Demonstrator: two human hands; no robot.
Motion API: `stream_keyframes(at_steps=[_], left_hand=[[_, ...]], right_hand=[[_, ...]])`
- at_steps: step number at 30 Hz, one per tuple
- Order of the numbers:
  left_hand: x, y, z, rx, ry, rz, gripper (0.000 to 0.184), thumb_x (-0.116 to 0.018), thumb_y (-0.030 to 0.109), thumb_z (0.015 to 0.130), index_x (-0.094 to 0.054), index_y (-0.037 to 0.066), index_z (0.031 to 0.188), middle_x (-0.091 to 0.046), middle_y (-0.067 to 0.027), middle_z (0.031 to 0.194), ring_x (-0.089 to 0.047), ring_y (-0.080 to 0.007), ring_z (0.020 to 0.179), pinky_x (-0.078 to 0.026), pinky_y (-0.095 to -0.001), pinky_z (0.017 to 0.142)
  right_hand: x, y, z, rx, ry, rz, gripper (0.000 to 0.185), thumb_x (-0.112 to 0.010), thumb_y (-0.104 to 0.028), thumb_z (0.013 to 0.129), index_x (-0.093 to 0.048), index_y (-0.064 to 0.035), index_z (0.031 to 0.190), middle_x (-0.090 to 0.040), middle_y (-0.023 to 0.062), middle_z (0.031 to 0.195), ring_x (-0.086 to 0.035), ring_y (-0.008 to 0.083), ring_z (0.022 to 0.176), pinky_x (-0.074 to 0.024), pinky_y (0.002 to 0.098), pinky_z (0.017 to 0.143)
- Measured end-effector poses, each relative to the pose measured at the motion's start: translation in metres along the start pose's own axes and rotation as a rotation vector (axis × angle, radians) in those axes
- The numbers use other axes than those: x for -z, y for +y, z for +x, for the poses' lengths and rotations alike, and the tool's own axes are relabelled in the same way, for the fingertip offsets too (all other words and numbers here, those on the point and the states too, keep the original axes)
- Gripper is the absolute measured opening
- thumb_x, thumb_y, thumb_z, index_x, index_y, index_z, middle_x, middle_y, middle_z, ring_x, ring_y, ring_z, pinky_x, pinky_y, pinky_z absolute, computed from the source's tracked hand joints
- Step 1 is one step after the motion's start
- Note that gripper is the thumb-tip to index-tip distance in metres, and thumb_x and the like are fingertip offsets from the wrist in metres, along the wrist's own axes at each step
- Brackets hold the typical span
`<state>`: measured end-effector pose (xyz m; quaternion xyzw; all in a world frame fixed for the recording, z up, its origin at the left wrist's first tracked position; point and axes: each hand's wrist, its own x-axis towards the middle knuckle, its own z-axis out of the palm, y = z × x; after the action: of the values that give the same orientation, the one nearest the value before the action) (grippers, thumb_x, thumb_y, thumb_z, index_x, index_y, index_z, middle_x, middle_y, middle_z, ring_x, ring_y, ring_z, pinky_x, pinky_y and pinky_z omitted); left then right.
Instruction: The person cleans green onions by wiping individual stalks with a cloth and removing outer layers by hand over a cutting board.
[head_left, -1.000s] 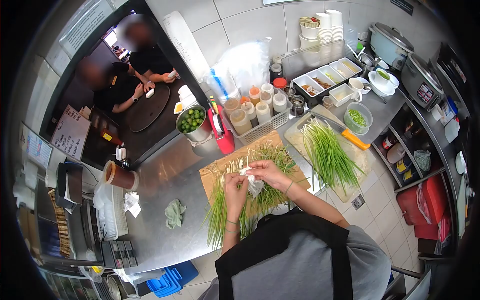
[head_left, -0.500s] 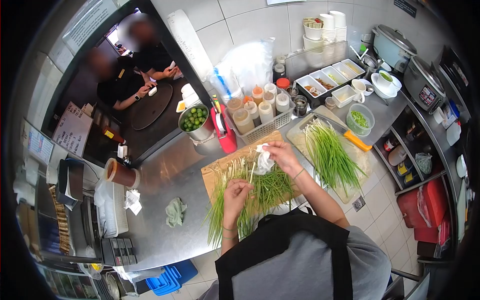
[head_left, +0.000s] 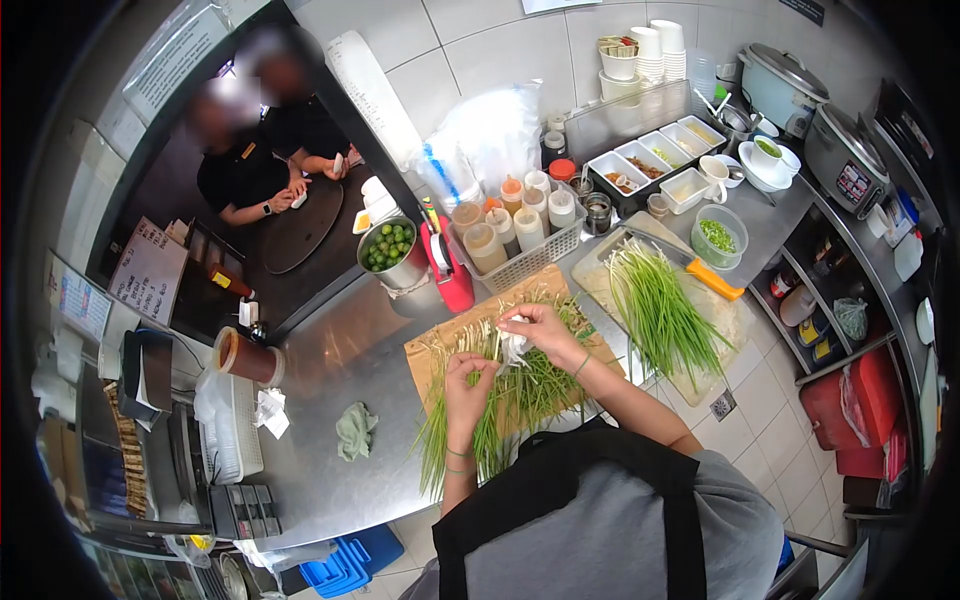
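Observation:
In the head view, my right hand (head_left: 541, 333) is closed on a crumpled white tissue (head_left: 514, 343). My left hand (head_left: 468, 388), with thumb and fingers pinched together, holds a thin spring onion just left of the tissue. Most of that stalk is hard to make out against the others. Beneath both hands, many loose spring onions (head_left: 535, 395) are spread over brown paper (head_left: 436, 347), their pale ends pointing away from me. A neater bunch of spring onions (head_left: 660, 310) lies on the cutting board (head_left: 597, 268) to the right, beside an orange-handled knife (head_left: 716, 280).
Behind the paper stand a basket of sauce bottles (head_left: 525, 263) and a pot of green limes (head_left: 392, 250). A tub of chopped greens (head_left: 719, 238) sits right. A green cloth (head_left: 355, 431) lies on the left counter. Two people stand beyond the hatch by a round tray (head_left: 305, 230).
My right hand has moved down and left with the tissue, closer to my left hand. The left hand stays nearly in place. Beyond the hatch, the people's hands have shifted slightly.

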<state>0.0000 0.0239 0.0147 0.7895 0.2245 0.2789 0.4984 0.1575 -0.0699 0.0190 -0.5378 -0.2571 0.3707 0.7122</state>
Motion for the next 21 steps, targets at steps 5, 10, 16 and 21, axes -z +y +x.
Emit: stream_keyframes(at_steps=[5, 10, 16, 21], left_hand=[[0.000, 0.021, -0.004, 0.006, 0.032, 0.056, 0.004, -0.067, 0.004, 0.074, -0.068, 0.001, 0.077, -0.055, -0.0063, 0.088, -0.052, -0.0149, 0.085, -0.043, -0.0251, 0.071], [0.001, 0.026, -0.008, 0.052, 0.031, 0.014, 0.004, -0.068, 0.004, 0.074, -0.068, 0.001, 0.076, -0.055, -0.0063, 0.088, -0.052, -0.0148, 0.084, -0.043, -0.0252, 0.071], [0.005, 0.009, -0.007, 0.084, 0.059, -0.049, 0.005, -0.068, 0.005, 0.074, -0.068, 0.001, 0.075, -0.056, -0.0063, 0.087, -0.052, -0.0150, 0.084, -0.042, -0.0252, 0.072], [0.002, 0.013, -0.005, 0.021, 0.059, 0.072, 0.006, -0.069, 0.006, 0.072, -0.067, 0.001, 0.075, -0.056, -0.0073, 0.085, -0.052, -0.0166, 0.084, -0.042, -0.0265, 0.075]], right_hand=[[0.001, 0.008, 0.003, 0.368, 0.159, -0.541, 0.014, -0.065, -0.015, 0.080, -0.063, -0.0011, 0.081, -0.058, 0.0043, 0.072, -0.052, 0.0123, 0.067, -0.0397, 0.0272, 0.062], [0.004, -0.002, 0.008, 0.474, 0.231, -0.640, 0.016, -0.063, -0.015, 0.079, -0.058, -0.0004, 0.076, -0.053, 0.0112, 0.075, -0.053, 0.0245, 0.070, -0.0402, 0.0335, 0.064], [0.011, -0.010, 0.008, 0.407, 0.184, -0.561, 0.016, -0.066, -0.016, 0.075, -0.062, -0.0010, 0.077, -0.055, 0.0120, 0.076, -0.056, 0.0269, 0.072, -0.0420, 0.0350, 0.066], [0.005, -0.001, 0.001, 0.410, 0.098, -0.542, 0.017, -0.070, -0.018, 0.072, -0.065, -0.0022, 0.077, -0.056, 0.0110, 0.074, -0.056, 0.0254, 0.070, -0.0426, 0.0338, 0.065]])
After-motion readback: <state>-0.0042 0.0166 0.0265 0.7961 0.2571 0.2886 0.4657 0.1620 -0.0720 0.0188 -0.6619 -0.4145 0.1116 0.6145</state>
